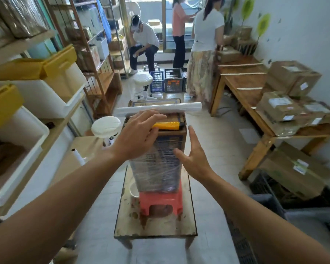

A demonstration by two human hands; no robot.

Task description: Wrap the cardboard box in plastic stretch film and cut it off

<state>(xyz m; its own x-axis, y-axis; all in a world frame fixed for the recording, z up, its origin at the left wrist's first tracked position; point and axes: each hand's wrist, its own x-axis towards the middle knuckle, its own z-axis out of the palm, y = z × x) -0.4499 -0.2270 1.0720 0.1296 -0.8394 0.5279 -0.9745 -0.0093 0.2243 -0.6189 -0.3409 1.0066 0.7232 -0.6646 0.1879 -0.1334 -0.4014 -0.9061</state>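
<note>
Now, left of the cardboard box point(158, 149) on the red stool point(161, 201): left hand point(135, 138), fingers spread, empty, reaching onto its top for yellow cutter point(168, 126); take by the handle. Right of box: right hand point(192, 159), spread, empty; steady the wrapped side. Film roll point(158, 109) lying across the top's far edge.

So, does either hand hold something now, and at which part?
Nothing is clearly held. The left hand lies open over the yellow knife on the box; the right hand is open beside the box.

Bright daylight from the far doorway point(168, 25); edges bend, slightly blurred.
</note>
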